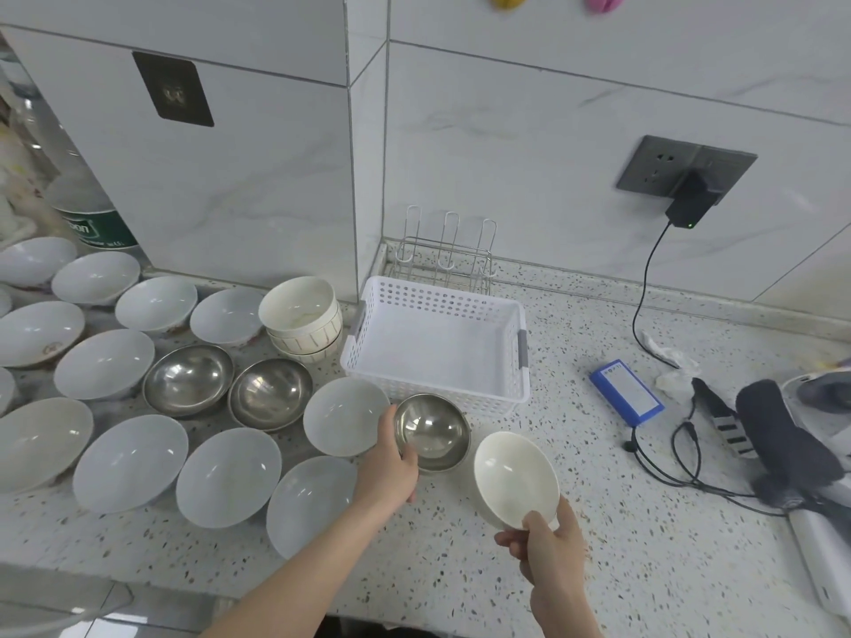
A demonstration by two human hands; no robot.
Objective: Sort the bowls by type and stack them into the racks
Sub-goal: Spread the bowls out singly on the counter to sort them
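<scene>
Bowls are being picked up for sorting: the left hand (391, 472) curls over the near rim of a steel bowl (433, 432) at lower centre, touching the white basket (435, 384), while the right hand (548, 554) pinches the rim of a tilted cream bowl (513, 476) between thumb and fingers. Both holders, that perforated plastic basket and the wire rack (444, 250) behind it at centre, look empty, so sorting seems barely begun; next each bowl needs its own holder. Glossy white bowls (129, 462) fill the left, with two more dull steel ones (189, 379) and ribbed cream cups (301, 315).
</scene>
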